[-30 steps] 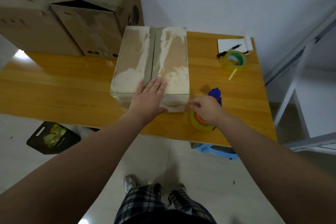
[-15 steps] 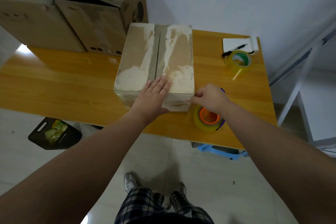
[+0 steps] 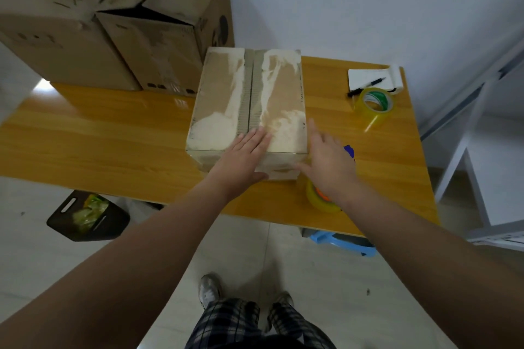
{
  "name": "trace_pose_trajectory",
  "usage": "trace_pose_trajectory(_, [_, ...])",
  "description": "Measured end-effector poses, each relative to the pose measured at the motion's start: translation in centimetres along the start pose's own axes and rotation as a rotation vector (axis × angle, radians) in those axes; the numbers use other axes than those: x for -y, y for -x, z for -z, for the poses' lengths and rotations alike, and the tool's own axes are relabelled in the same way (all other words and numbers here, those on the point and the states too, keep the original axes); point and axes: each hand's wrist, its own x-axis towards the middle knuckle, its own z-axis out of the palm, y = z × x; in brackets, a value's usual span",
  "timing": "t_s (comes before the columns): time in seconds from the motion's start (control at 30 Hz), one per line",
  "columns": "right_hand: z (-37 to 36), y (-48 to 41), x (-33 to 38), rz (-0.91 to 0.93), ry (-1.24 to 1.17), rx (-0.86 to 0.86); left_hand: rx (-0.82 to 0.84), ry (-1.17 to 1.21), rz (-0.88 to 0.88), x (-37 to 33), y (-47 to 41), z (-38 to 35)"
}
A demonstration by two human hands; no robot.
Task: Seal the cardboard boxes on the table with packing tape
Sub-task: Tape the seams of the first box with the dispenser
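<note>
A small cardboard box (image 3: 249, 99) with torn white patches and closed flaps lies in the middle of the wooden table (image 3: 99, 133). My left hand (image 3: 241, 161) rests flat on its near edge, over the centre seam. My right hand (image 3: 326, 161) is open beside the box's near right corner, fingers spread, thumb touching the corner. Under that hand a tape dispenser (image 3: 321, 198) with an orange core and blue handle lies on the table, partly hidden. A second roll of clear tape (image 3: 375, 105) sits at the far right.
Two large cardboard boxes (image 3: 113, 31) stand at the back left, the nearer one with open flaps. A notepad with a pen (image 3: 371, 81) lies behind the spare roll. Below the table are a black bin (image 3: 88, 215) and a blue stool (image 3: 343, 244).
My right hand let go of the tape dispenser, rose and moved left to the box's near right corner, opening its fingers. My left hand stayed on the box.
</note>
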Motion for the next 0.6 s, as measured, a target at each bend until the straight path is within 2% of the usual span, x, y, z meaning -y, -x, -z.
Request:
trace_pose_trajectory(0.07, [-0.5, 0.1, 1.1, 0.173, 0.098, -0.088, -0.012, -0.032, -0.046, 1.3, 0.8, -0.1])
trace_pose_trajectory(0.13, [-1.3, 0.0, 1.8, 0.343, 0.188, -0.005, -0.027, -0.075, -0.039, 3.4, 2.1, 0.1])
trace_pose_trajectory(0.2, [-2.5, 0.1, 1.6, 0.332, 0.278, 0.091, -0.018, -0.108, -0.003, 6.3, 3.9, 0.3])
trace_pose_trajectory(0.3, [-3.2, 0.6, 1.8, 0.277, 0.273, 0.099, 0.034, -0.169, 0.057, 10.2, 6.2, 0.9])
trace_pose_trajectory(0.43, [-2.9, 1.1, 2.9, 0.204, 0.244, 0.126, 0.063, -0.161, -0.004, 11.6, 6.0, 1.8])
trace_pose_trajectory(0.5, [-2.7, 1.3, 5.1, 0.174, 0.254, 0.073, 0.016, -0.037, -0.017, 11.4, 4.9, 2.3])
trace_pose_trajectory(0.6, [-3.0, 0.0, 10.7, 0.243, 0.197, -0.091, -0.024, 0.045, -0.047, 11.5, 3.1, 2.5])
